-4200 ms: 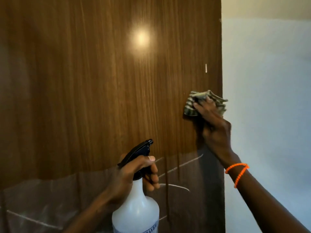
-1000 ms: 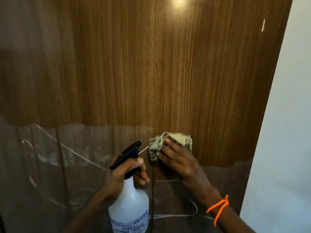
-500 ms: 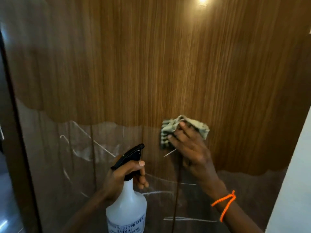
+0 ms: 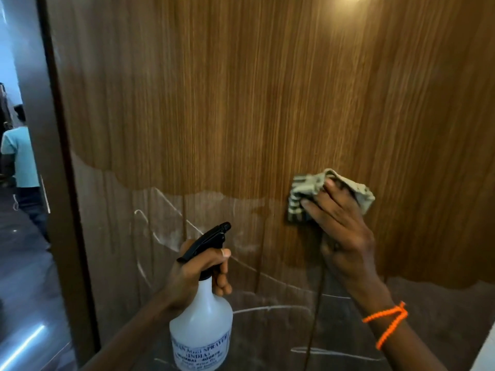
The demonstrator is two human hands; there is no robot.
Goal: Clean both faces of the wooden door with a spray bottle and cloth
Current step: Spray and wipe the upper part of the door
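Where cloth [image 4: 308, 192] meets door [image 4: 267, 103]

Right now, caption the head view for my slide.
Right hand presses a cloth to the wooden door; left hand grips a spray bottle.

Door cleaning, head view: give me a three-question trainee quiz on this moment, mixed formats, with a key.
1. True or false: the right hand presses the cloth against the door.
2. Multiple choice: the left hand grips the spray bottle by its (A) base, (B) neck just under the black trigger head, (C) label.
3. Fill in: the band on the right wrist is ____ in colour.

Key: 1 true. 2 B. 3 orange, as the wristband shows.
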